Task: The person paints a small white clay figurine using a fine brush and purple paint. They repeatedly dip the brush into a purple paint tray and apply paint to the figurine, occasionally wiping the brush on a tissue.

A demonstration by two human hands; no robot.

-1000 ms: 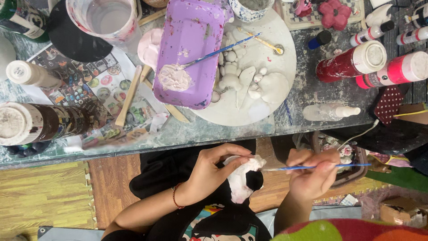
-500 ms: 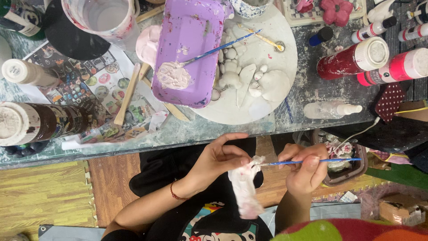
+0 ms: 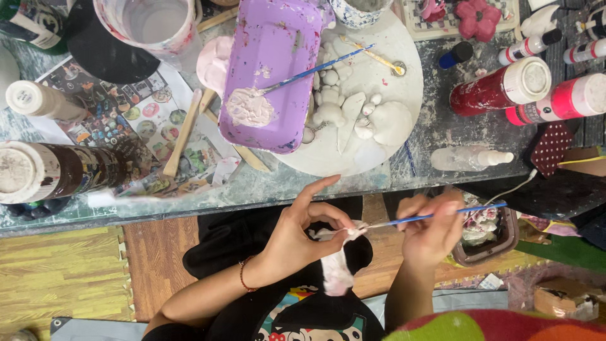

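White and pale pink, a small clay figure sits below the near table edge, pinched at its top by the left hand — thumb and curled fingers closed on it, the forefinger stretched up and free. Just right of it, the right hand has its fingers together around a thin blue-handled brush, whose tip touches the figure's top. Farther off on the glass table lies a purple tray holding a dab of pinkish paint — beside a round white board.
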